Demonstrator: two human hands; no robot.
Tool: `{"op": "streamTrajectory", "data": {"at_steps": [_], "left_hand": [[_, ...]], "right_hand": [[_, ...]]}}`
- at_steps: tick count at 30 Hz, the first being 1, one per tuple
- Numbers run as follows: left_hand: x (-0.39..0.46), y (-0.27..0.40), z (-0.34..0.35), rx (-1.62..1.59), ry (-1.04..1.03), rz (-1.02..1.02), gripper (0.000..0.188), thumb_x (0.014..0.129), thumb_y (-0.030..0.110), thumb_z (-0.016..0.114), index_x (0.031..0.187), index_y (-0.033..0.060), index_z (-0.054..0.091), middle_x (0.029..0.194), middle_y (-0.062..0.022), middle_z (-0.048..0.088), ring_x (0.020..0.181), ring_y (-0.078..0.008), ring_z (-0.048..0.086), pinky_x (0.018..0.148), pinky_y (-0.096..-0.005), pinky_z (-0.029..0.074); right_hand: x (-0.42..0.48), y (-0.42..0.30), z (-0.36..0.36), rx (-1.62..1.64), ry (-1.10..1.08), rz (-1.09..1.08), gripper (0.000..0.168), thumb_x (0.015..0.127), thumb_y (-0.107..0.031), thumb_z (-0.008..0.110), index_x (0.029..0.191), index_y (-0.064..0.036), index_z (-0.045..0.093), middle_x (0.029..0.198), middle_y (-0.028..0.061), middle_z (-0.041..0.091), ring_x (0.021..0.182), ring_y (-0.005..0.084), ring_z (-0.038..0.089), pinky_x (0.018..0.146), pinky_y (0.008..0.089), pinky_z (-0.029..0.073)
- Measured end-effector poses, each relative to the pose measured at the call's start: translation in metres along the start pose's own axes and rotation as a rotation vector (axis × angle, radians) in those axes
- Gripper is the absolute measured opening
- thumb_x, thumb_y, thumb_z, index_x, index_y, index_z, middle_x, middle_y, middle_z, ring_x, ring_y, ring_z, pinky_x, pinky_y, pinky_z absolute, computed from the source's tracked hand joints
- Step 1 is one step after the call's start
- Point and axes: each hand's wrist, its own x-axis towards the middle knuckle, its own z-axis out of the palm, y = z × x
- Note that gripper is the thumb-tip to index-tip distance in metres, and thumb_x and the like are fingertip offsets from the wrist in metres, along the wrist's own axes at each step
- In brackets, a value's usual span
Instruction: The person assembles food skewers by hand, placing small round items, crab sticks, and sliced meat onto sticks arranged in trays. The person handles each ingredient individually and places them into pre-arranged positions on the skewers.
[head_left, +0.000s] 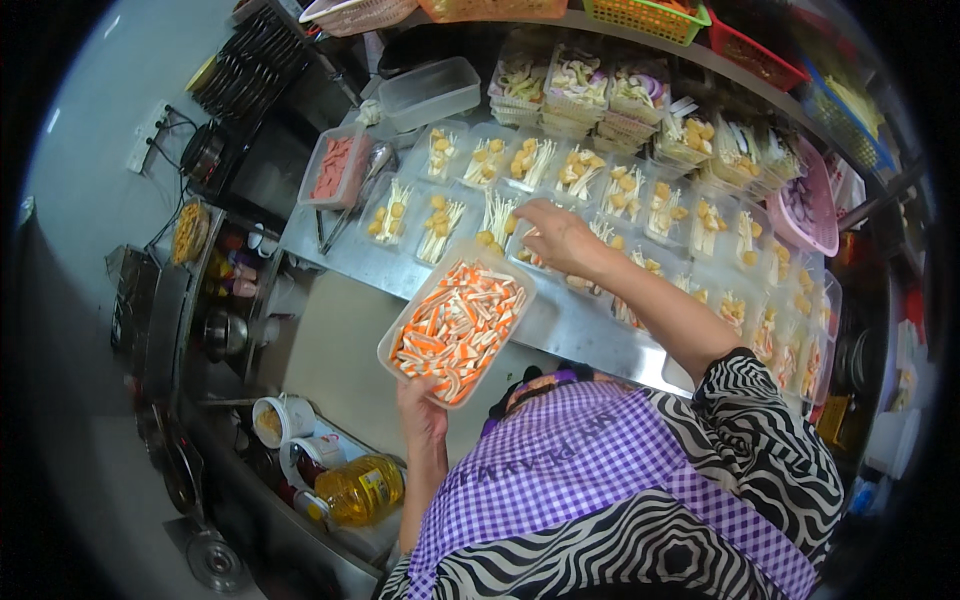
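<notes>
My left hand (422, 409) grips the near end of a clear plastic container (387, 346) heaped with sliced orange-and-white crab sticks (459, 330). The container is held at the table's front edge, tilted in view. My right hand (562, 236) reaches over the table, fingers bent down above a small clear tray (517, 251). Some crab stick slices show beneath those fingers; whether they pinch any cannot be made out. Rows of similar trays hold enoki mushrooms (442, 241) and round golden-brown pieces (437, 202). Crab stick slices also lie in several trays toward the right.
A tub of pink sliced meat (334, 169) and metal tongs (346, 217) are on the steel table (360, 262), left. Stacked vegetable trays (576, 86) line the back. A pink basket (816, 217) stands at right. An oil bottle (360, 489) sits low left.
</notes>
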Motion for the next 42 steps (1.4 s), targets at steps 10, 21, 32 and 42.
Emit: {"op": "streamTrajectory", "data": {"at_steps": [10,21,32,42], "left_hand": [[-0.017,-0.024,0.015,-0.014,-0.035,-0.087,0.071,0.062,0.000,0.054,0.130,-0.0033,0.033,0.123,-0.0188,0.049,0.109,-0.0303,0.055,0.091,-0.0398,0.049],[-0.022,-0.028,0.004,-0.107,-0.023,-0.069,0.065,0.067,0.002,0.053,0.128,-0.0069,0.036,0.124,-0.0193,0.049,0.111,-0.0308,0.054,0.093,-0.0422,0.048],[0.027,0.009,-0.026,-0.099,-0.028,-0.037,0.065,0.067,0.003,0.053,0.128,-0.0067,0.036,0.124,-0.0185,0.050,0.111,-0.0302,0.054,0.093,-0.0417,0.048],[0.079,0.074,-0.066,-0.008,-0.042,-0.039,0.068,0.064,-0.002,0.053,0.130,-0.0062,0.033,0.124,-0.0197,0.049,0.110,-0.0298,0.055,0.093,-0.0407,0.048]], "right_hand": [[-0.036,-0.073,0.039,0.241,-0.691,-0.114,0.071,0.070,-0.023,0.073,0.130,-0.006,0.040,0.127,0.0147,0.041,0.115,0.0329,0.046,0.093,0.0380,0.041],[-0.008,-0.058,0.012,0.698,-0.499,0.248,0.021,0.077,-0.005,0.068,0.098,-0.007,0.066,0.101,0.0050,0.064,0.068,0.0138,0.061,0.053,0.0250,0.051],[0.047,-0.043,-0.007,0.878,-0.178,0.436,0.014,0.086,-0.008,0.058,0.099,-0.003,0.062,0.080,0.0028,0.061,0.056,0.0049,0.053,0.048,0.0195,0.046],[0.072,-0.024,0.063,-0.041,-0.011,0.124,0.036,0.083,-0.015,0.058,0.117,-0.005,0.057,0.116,0.0217,0.055,0.105,0.0338,0.055,0.090,0.0404,0.043]]}}
